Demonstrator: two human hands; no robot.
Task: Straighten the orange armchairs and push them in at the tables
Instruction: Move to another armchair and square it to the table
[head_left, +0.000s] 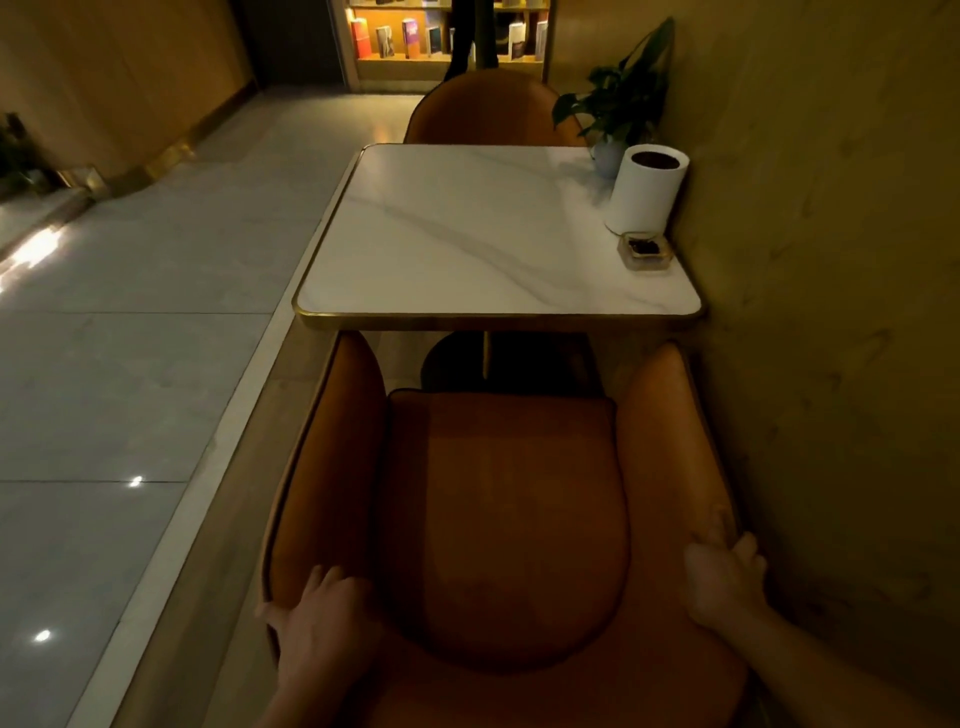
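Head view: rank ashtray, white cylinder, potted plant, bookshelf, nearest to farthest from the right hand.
From the right hand on the near armchair:
1. Ashtray, table's near right corner.
2. White cylinder, behind it.
3. Potted plant, table's far right corner.
4. Bookshelf, back wall.

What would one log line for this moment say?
left hand, right hand: grip near armchair rim | armrests: at table edge

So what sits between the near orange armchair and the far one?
A square white marble-topped table with a gold rim, seen in the head view, stands between the near armchair and far armchair.
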